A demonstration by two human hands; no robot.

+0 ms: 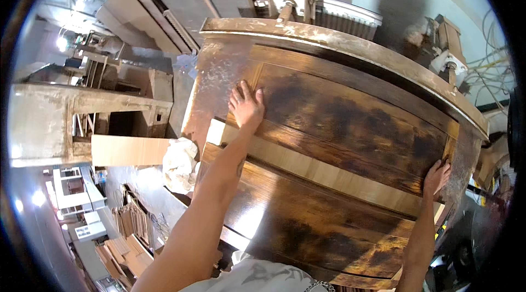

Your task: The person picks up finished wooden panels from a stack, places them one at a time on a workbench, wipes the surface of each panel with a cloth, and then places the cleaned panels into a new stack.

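Observation:
A framed wooden panel [350,116], dark brown with blackish mottling, lies flat on a worn metal-topped table [219,73], its far side near a long raised bar. My left hand [247,104] rests on the panel's left frame piece with fingers spread. At the opposite end, my right hand [436,178] lies over the near right corner, fingers stretched along the frame. A pale wooden strip [329,170] runs along the panel's near side, passing under my left forearm. Closer to my body lies a second brown mottled panel [312,226].
Across the far side stands a thick metal bar [339,51] with two pneumatic cylinders [287,4] behind it. A crumpled white cloth or bag [181,165] sits left of the table. Stacked boards [131,253] lie on the floor at left. Loose cables [493,67] hang at the far right.

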